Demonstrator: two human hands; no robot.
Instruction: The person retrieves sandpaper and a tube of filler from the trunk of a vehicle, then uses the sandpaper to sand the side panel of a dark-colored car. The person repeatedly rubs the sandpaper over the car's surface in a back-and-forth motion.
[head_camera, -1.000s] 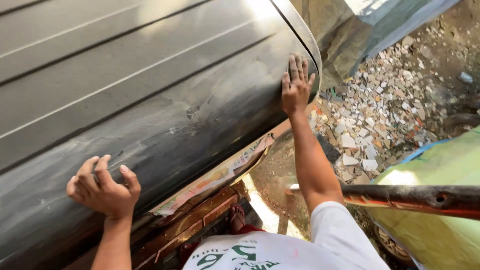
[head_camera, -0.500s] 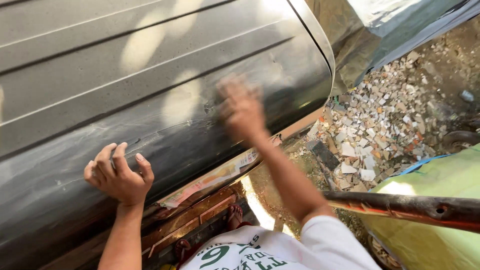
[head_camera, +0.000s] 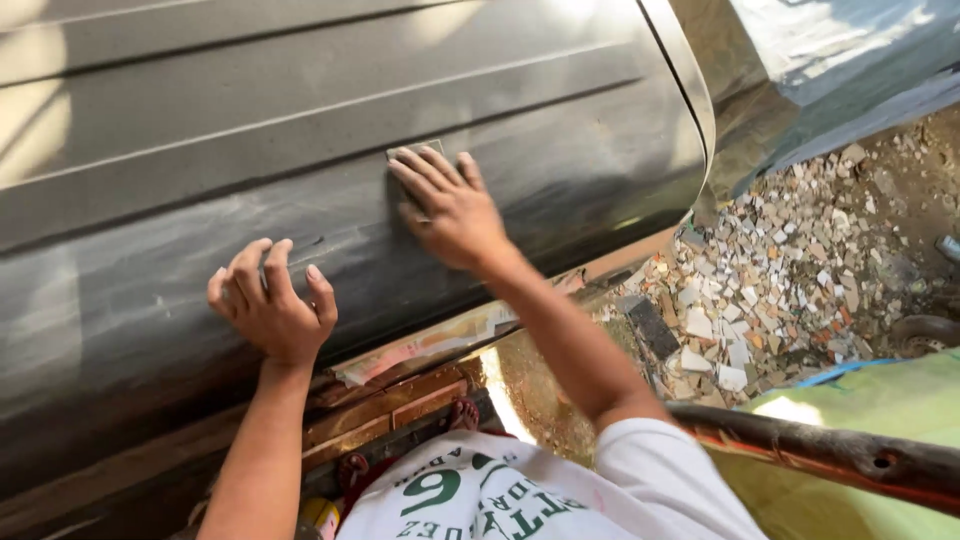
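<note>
A large dark grey metal vehicle panel (head_camera: 300, 110) with raised ribs fills the upper left. My right hand (head_camera: 450, 210) lies flat on its lower curved part, fingers pressing a small grey sheet of sandpaper (head_camera: 410, 152) against the metal. My left hand (head_camera: 272, 305) rests further left and lower on the panel, fingers curled, with nothing in it. Pale scuffed streaks run across the metal around both hands.
Masking paper (head_camera: 430, 345) runs along the panel's lower edge. Broken tile rubble (head_camera: 790, 290) covers the ground at right. A rusty metal bar (head_camera: 830, 455) crosses the lower right over a yellow-green surface (head_camera: 880, 400). A grey tarpaulin (head_camera: 830, 60) hangs at upper right.
My right hand has swept left from the panel's right end to its middle, sliding the sandpaper along the metal. My left hand has shifted slightly right and stays braced on the panel.
</note>
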